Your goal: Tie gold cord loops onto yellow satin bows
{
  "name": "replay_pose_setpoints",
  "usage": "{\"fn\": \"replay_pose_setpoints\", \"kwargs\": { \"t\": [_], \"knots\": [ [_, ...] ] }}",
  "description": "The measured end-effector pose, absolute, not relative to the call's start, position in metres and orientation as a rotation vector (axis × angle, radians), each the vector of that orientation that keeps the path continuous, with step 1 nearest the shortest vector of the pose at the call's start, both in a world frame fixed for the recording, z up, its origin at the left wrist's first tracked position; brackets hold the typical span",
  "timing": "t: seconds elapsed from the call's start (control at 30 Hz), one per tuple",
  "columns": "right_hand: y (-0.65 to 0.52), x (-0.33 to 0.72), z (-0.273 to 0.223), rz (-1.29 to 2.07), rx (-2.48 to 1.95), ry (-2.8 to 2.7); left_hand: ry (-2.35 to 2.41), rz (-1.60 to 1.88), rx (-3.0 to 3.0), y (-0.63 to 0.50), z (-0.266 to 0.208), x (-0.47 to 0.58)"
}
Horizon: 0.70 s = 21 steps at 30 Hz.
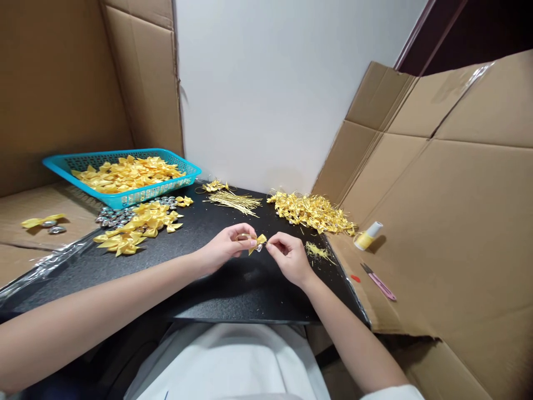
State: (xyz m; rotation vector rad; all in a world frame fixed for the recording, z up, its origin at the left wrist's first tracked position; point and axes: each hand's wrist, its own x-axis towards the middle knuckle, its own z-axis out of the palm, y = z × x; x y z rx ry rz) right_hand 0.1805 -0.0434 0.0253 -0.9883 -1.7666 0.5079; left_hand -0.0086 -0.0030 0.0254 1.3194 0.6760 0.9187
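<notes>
Over the near middle of a black tabletop (pixel 233 303), I see on my feed both hands meeting at a single yellow bow (pixel 261 239) with a silver bead (pixel 259 248) at its lower edge. Left hand (pixel 239 241): thumb and fingers closed in a pinch on the bow's left side, a thin loop (pixel 241 237) showing at the fingers. Right hand (pixel 283 253): thumb and forefinger pressed together just beside the bow's right side; whatever lies between them is too fine for me to tell. Beyond the hands, I note gold ties (pixel 235 202) lying between a heap of beaded bows (pixel 312 211) at right and loose bows (pixel 152 218) with silver beads (pixel 114 218) at left. Behind the latter stands a turquoise basket (pixel 145 195) of more bows. Yellow clippings (pixel 317 251) lie near the right hand; farther right, on cardboard, are a spool (pixel 366 238) and pink-handled snips (pixel 381 283).
</notes>
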Motion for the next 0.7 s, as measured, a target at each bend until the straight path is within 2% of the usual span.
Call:
{"fn": "replay_pose_setpoints", "kwargs": {
  "t": [0.7],
  "knots": [
    [-0.045, 0.1802, 0.0324, 0.362, -1.006, -1.889, 0.719, 0.93, 1.333, -0.002, 0.0221, -0.0069]
  ]
}}
